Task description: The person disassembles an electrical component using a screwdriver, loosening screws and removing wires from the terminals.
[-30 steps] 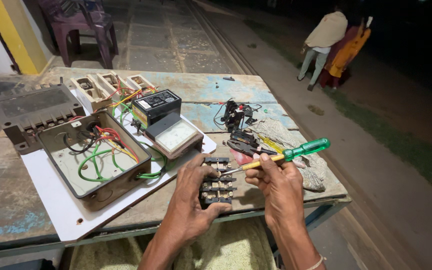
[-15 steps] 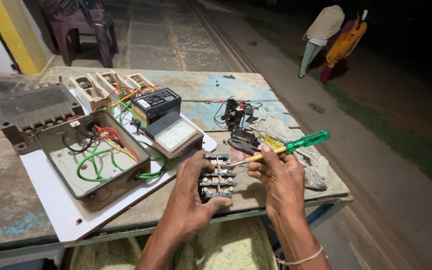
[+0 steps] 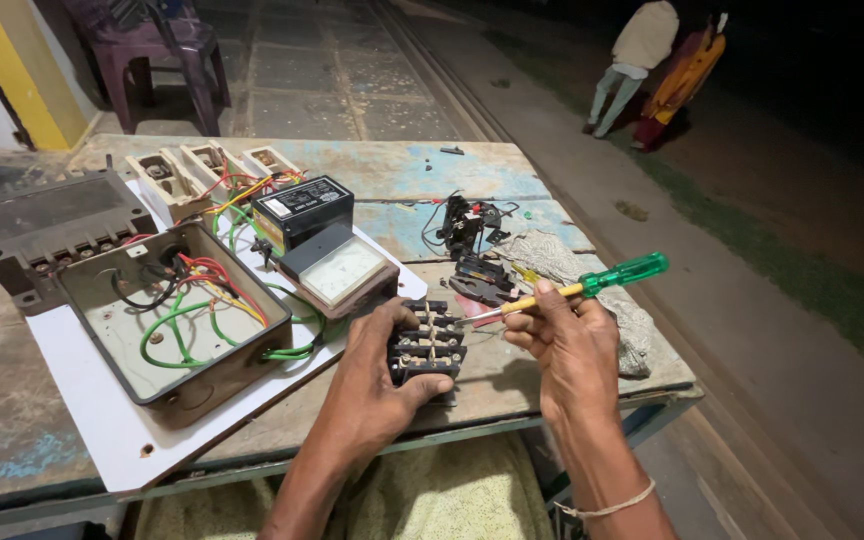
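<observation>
Terminal block [image 3: 425,343], black with rows of metal screws, sits at the worn tabletop [image 3: 512,170] front edge, held by the left hand [image 3: 377,375], whose grip wraps it. Behind lie an open metal box [image 3: 167,320] of coloured wires and a black meter [image 3: 302,208] with a white label. The right hand [image 3: 564,345] pinches a green-handled screwdriver [image 3: 577,288], tip on the block.

Outdoor roadside repair bench at night.
A worn wooden table [image 3: 512,170] with peeling blue paint carries an open metal box [image 3: 167,325] of wires, fuse holders [image 3: 207,170] and a meter [image 3: 302,210]; paving, a plastic chair [image 3: 157,55] and two people [image 3: 652,60] stand beyond.
</observation>
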